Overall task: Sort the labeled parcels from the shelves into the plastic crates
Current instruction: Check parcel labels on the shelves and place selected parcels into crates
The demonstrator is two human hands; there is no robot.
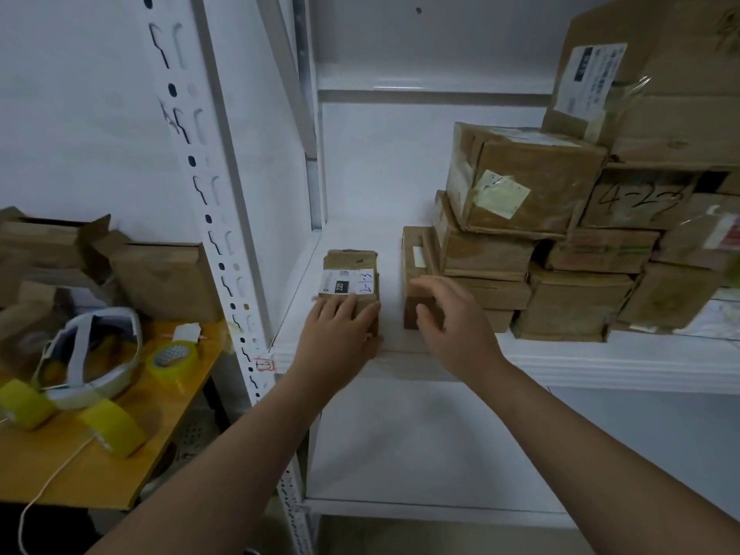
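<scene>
A white metal shelf (600, 358) on a slotted upright post (208, 218) stands against a pale wall, and beside it on the left is a yellow table (100, 474). The table carries open cartons (160, 274), a white headset (96, 354) and rolls of yellow tape (112, 426). On the right of the shelf board a stack of brown parcels (532, 182) is piled several high. A small labelled parcel (352, 274) lies apart near the left front edge, and a second small parcel (416, 254) lies just beside the stack. The left hand (340, 330) rests on the labelled parcel, fingers laid fairly straight over its near top edge and thumb along its right side. The right hand (452, 318) is at the near end of the second parcel with fingers half-curled and blurred; whether it touches or grips that parcel cannot be told.
</scene>
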